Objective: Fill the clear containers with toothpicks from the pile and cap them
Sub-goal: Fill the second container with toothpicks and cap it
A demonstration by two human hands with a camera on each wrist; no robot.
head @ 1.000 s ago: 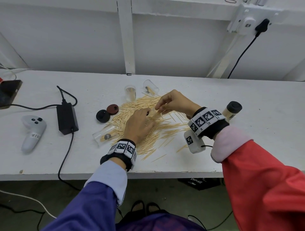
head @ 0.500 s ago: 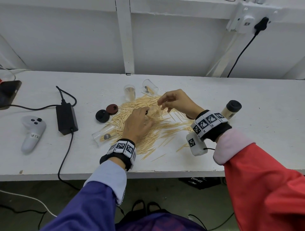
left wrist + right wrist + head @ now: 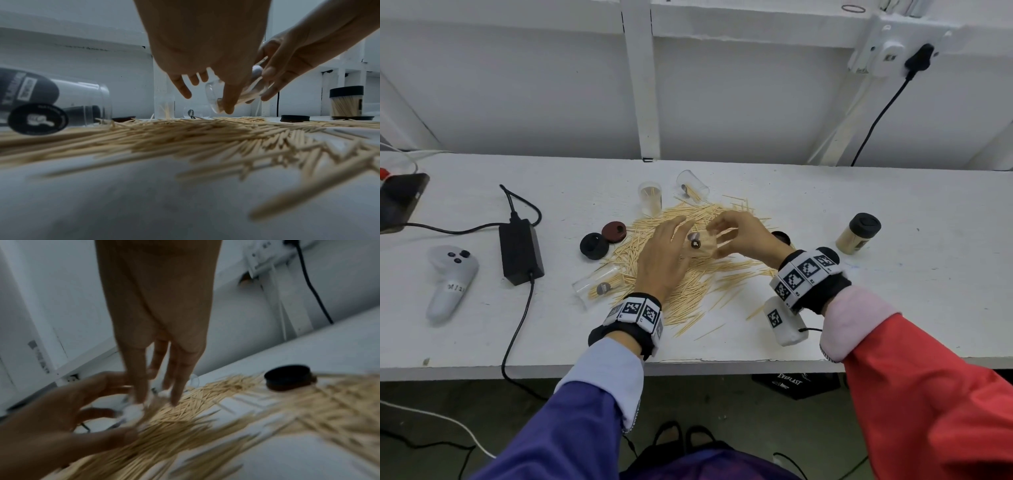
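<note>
Low over a scattered toothpick pile (image 3: 185, 139), the left hand (image 3: 205, 48) and right hand (image 3: 292, 61) hold a tilted clear container (image 3: 216, 95) of toothpicks above the table (image 3: 144, 203). A capped container (image 3: 345, 102) stands far right.

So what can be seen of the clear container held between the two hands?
The clear container looks like thin transparent plastic, uncapped, tilted over on its side above the toothpick pile. A bundle of toothpicks lies inside, and a small dark round sticker shows on it. The left hand and right hand both curl fingers around it; it seems lifted off the table.
</note>
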